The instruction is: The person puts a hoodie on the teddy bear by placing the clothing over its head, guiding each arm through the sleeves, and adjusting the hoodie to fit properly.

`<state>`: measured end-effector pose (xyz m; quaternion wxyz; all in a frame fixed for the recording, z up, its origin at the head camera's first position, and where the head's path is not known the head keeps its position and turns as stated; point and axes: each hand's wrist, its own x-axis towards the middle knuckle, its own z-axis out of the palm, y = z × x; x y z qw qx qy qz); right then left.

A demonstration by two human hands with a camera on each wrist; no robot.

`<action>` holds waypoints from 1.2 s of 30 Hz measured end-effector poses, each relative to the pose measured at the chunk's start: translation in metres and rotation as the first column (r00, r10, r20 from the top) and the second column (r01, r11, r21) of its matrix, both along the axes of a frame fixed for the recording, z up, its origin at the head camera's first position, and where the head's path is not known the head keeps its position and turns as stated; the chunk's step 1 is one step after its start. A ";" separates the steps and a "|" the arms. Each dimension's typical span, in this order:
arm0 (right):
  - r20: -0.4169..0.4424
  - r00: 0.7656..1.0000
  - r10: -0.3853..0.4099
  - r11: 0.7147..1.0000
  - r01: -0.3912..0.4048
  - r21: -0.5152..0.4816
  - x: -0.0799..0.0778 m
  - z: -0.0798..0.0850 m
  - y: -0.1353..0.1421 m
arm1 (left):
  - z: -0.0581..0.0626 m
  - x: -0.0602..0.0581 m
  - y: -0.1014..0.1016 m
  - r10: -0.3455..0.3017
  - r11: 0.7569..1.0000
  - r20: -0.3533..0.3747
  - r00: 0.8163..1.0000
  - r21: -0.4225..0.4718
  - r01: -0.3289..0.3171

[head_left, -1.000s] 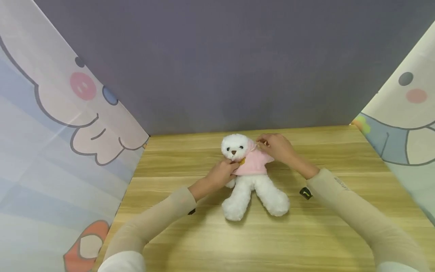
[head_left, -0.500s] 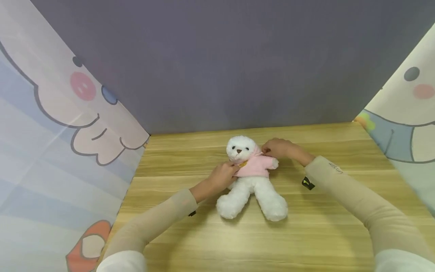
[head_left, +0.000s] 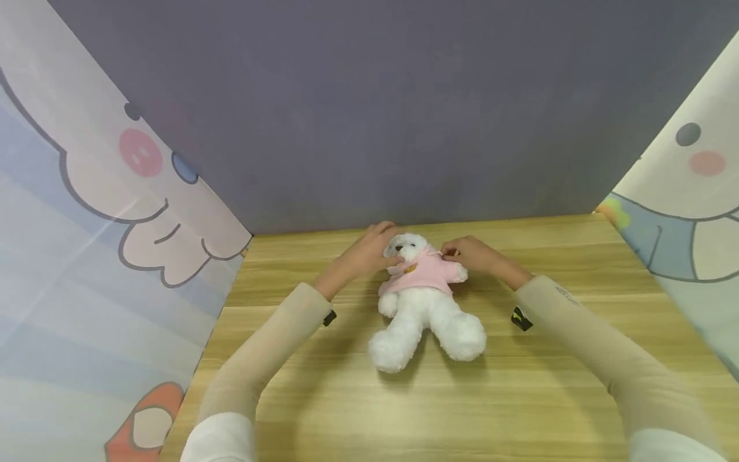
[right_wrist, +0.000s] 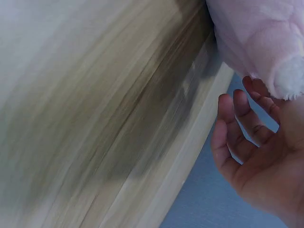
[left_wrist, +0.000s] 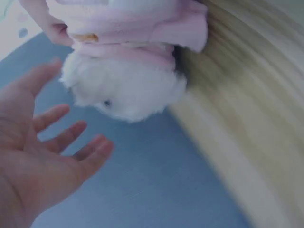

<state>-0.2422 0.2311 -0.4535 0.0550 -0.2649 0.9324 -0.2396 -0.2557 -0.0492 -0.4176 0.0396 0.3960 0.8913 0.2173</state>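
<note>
A white plush bear [head_left: 416,308] in a pink hoodie [head_left: 427,273] is on the wooden tabletop, feet toward me. My left hand [head_left: 366,252] is at the left of the bear's head; the left wrist view shows its fingers [left_wrist: 97,154] spread beside the white head [left_wrist: 123,90]. With my right hand [head_left: 476,255] I pinch the hoodie near the neck and shoulder. In the right wrist view that hand's index finger touches the pink cloth, the other fingers curve loosely, and the bear's sleeve and paw [right_wrist: 290,78] hide the thumb tip.
Behind the wooden table [head_left: 439,410] rises a dark grey panel [head_left: 427,115], close past the bear's head. Sheets with cartoon prints [head_left: 69,321] line both sides. A black strap piece [head_left: 521,319] shows under the right sleeve, another [head_left: 330,317] by the left.
My left hand has let go of the hoodie's front and moved up beside the bear's head. The head has tipped and turned left. My right hand stays by the hoodie's shoulder.
</note>
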 end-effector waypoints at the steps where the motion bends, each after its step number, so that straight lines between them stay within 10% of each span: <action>1: -0.005 1.000 0.007 1.000 -0.007 -0.004 -0.002 -0.002 -0.001 | -0.003 -0.007 0.004 -0.009 0.999 0.006 1.000 -0.041 0.010; 6: 0.006 0.999 0.052 0.999 -0.053 0.015 -0.011 -0.013 -0.002 | -0.023 -0.020 0.022 0.006 0.991 0.062 0.998 -0.136 0.003; 13: 0.129 0.983 0.132 0.991 -0.127 -0.045 -0.007 -0.017 0.013 | -0.024 -0.006 0.045 0.154 0.954 -0.190 0.970 -0.226 -0.195; 19: 0.223 0.939 0.260 0.965 -0.256 -0.049 -0.001 -0.020 0.021 | -0.020 -0.003 0.053 0.173 0.927 -0.258 0.950 -0.284 -0.246; 26: 0.098 0.995 0.013 1.000 -0.012 -0.011 0.012 0.004 0.019 | -0.017 0.001 0.059 0.141 0.941 -0.204 0.969 -0.277 -0.195; 36: -0.052 0.975 0.217 0.975 -0.214 0.062 0.032 0.025 -0.008 | -0.008 -0.002 0.068 0.111 0.947 -0.239 0.965 -0.269 -0.176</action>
